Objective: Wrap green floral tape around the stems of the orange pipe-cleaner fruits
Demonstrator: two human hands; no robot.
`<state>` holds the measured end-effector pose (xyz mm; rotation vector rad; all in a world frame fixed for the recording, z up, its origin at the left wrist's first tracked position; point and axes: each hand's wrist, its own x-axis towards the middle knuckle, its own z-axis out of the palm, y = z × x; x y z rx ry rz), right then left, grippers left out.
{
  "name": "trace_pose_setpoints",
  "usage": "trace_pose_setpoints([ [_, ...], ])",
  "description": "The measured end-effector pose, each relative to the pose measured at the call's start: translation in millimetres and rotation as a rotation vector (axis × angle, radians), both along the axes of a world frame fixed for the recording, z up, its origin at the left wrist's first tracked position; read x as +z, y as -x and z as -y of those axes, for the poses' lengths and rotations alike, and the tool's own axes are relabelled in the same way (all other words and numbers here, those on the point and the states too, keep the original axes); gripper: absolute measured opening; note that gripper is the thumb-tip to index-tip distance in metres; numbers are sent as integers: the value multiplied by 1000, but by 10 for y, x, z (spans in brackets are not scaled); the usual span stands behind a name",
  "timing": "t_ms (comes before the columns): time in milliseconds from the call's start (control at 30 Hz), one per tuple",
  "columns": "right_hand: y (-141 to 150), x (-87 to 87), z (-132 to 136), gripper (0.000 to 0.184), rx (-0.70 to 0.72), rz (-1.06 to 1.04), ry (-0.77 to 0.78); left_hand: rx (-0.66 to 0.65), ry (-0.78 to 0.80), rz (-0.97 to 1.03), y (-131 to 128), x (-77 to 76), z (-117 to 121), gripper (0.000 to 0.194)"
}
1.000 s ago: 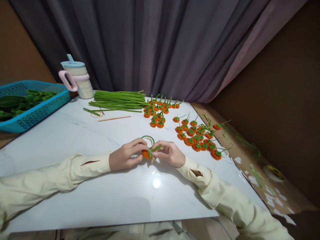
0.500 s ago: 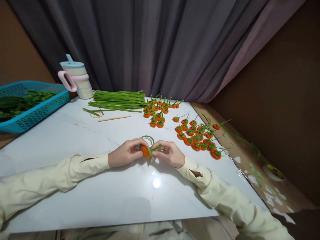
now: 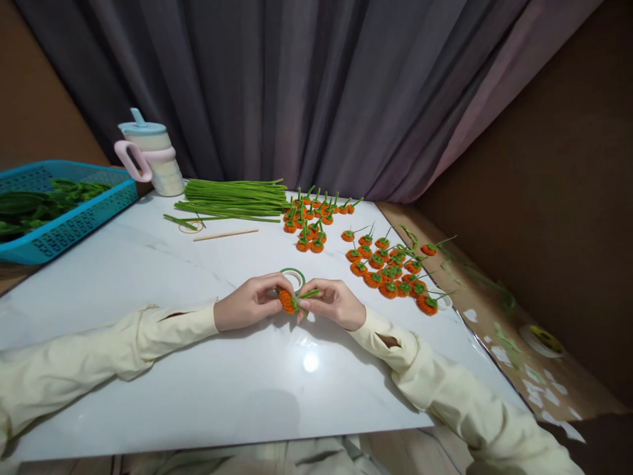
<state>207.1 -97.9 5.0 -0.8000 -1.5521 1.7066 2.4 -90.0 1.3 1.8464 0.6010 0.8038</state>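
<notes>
My left hand (image 3: 250,303) pinches a small orange pumpkin (image 3: 287,301), fuzzy like pipe cleaner, between thumb and fingers. Its green top and stem point right, toward my right hand (image 3: 339,305), whose thumb and fingertips are closed on the green stem (image 3: 310,293). A short green strip hangs below the fingertips; its exact path is hidden. Just behind the pumpkin lies a roll of green tape (image 3: 298,276) on the table, partly covered by my left fingers. Several finished-looking pumpkins (image 3: 388,272) with thin wire-like stems stand to the right of my hands.
Pumpkins with thick green stems (image 3: 316,245) stand farther back, beside a bundle of green pipe cleaners (image 3: 232,196). A thin wooden stick (image 3: 226,235) lies before it. At left are a tumbler (image 3: 165,173) and a blue basket (image 3: 93,216). Paper scraps (image 3: 534,396) and another tape roll (image 3: 542,341) lie right.
Both hands stay in nearly the same place around the pumpkin. The right fingertips have shifted slightly along the stem, covering more of it.
</notes>
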Motion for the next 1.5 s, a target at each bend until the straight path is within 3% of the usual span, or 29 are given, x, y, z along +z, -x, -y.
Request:
trace_pose_setpoints([
  [200,-2,-20,-1,31,1,25,-58,4,19,-2,-10,7,12,11],
  [533,-26,55,57,18,-64,287,-546,-1,38,11,-5,12,5,10],
  [867,-40,-65,50,19,-175,539,-1386,-11,134,-16,-5,35,6,11],
  [1033,-41,-67,65,25,-153,599,-1587,-18,188,-22,-6,38,9,12],
  [1133,-34,-48,74,22,-164,549,-1464,7,144,-2,5,44,4,16],
  [1267,-30,13,86,16,-160,426,-980,-30,20,-14,46,107,-20,21],
  [1367,-26,69,94,13,-163,337,-610,-76,-182,-66,64,177,-18,24],
  [1500,-10,86,84,17,-141,203,-375,-41,-368,-161,46,198,20,21],
])
